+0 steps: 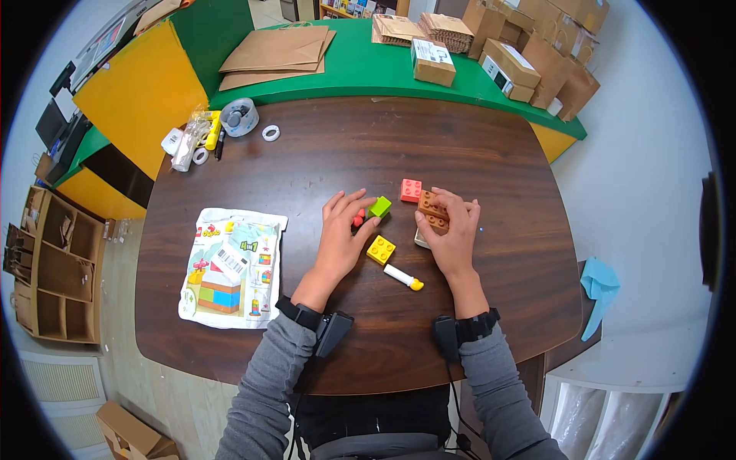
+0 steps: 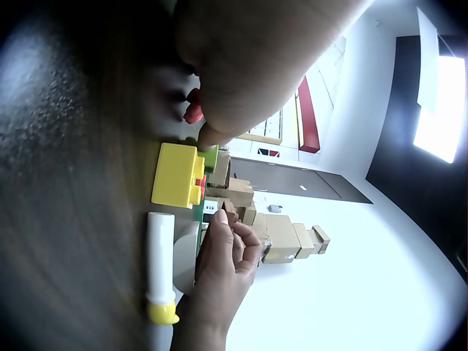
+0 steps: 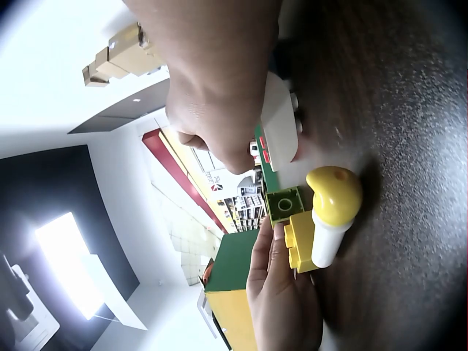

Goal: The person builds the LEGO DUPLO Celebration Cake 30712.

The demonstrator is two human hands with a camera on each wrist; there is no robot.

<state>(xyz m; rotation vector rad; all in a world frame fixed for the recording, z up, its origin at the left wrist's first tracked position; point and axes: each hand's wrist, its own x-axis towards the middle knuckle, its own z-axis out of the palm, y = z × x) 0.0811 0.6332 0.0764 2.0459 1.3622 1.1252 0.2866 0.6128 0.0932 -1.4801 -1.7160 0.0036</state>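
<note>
My left hand (image 1: 341, 234) pinches a green brick (image 1: 380, 206) between thumb and fingertips; in the right wrist view the hollow underside of the green brick (image 3: 285, 205) shows. A small red piece (image 1: 358, 218) lies by those fingers. On the right, my right hand (image 1: 455, 236) grips a brown brick (image 1: 429, 202), with a second brown brick (image 1: 438, 222) under its fingers. A white piece (image 1: 421, 240), partly hidden, is beside the thumb. Between the hands are a yellow brick (image 1: 380, 250) and a white stick with a yellow tip (image 1: 400, 277). Behind is a pink-red brick (image 1: 411, 189).
A printed brick bag (image 1: 231, 268) lies on the left of the brown table (image 1: 330, 153). Tape rolls (image 1: 239, 117), a marker and small items are at its back left. Cardboard boxes (image 1: 433, 61) and paper bags (image 1: 276, 50) stand on the green counter behind.
</note>
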